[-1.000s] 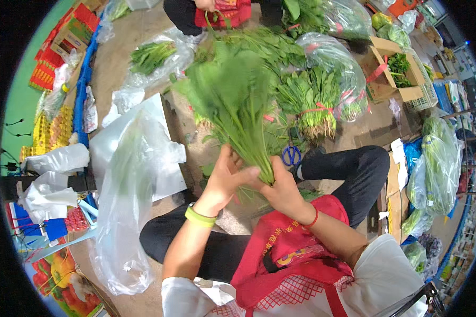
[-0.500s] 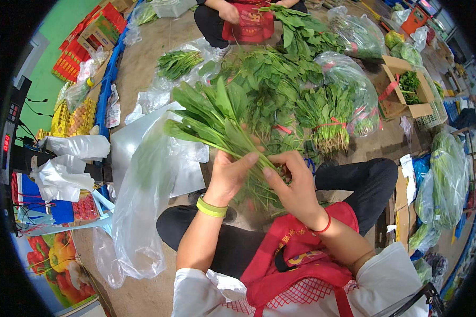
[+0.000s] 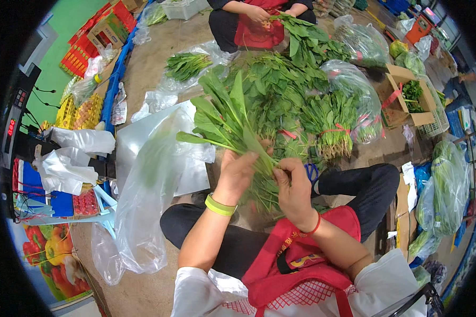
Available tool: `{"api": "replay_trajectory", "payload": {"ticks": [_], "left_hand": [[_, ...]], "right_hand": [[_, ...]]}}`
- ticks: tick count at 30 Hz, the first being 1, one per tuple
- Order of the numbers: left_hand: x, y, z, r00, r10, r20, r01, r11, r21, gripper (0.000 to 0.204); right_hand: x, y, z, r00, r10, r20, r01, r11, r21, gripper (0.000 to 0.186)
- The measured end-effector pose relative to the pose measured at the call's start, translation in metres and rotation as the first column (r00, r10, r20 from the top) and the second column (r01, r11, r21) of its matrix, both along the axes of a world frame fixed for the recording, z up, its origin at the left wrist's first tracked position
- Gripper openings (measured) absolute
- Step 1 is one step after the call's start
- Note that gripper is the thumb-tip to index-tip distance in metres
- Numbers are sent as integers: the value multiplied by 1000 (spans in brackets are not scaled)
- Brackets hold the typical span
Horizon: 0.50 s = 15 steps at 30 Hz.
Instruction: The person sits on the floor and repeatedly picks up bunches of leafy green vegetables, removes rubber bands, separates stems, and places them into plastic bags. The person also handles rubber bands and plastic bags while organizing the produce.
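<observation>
A loose bunch of long-stemmed, broad-leaved greens [image 3: 237, 127] is held in mid-air, its long axis slanting from leaf tips at upper left to stems at lower right. The stems are gripped by the left hand [image 3: 237, 168], thumb laid across them, nearer the leaves. At the stem ends the right hand [image 3: 295, 187] is bent inward, fingertips drawn together; whether a stem is pinched cannot be told. In view, the upper right corner of a flat grey board [image 3: 129, 142] is overlapped by the leaves. Blue-handled scissors [image 3: 311, 171] are seen beyond the right hand.
</observation>
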<state>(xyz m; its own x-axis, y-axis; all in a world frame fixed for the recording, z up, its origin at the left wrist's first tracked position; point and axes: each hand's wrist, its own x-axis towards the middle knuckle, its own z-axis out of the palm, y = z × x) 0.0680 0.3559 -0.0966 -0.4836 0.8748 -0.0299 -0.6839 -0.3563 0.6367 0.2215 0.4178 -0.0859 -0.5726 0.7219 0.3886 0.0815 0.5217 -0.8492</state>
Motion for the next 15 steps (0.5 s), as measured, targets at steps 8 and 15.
{"api": "replay_trajectory", "payload": {"ticks": [8, 15], "left_hand": [[-9, 4, 4, 979, 84, 187, -102, 991, 91, 46], [-21, -13, 11, 965, -88, 247, 57, 990, 129, 68]], "right_hand": [[9, -23, -22, 969, 134, -209, -94, 977, 191, 24], [82, -8, -39, 833, 398, 385, -487, 857, 167, 28]]}}
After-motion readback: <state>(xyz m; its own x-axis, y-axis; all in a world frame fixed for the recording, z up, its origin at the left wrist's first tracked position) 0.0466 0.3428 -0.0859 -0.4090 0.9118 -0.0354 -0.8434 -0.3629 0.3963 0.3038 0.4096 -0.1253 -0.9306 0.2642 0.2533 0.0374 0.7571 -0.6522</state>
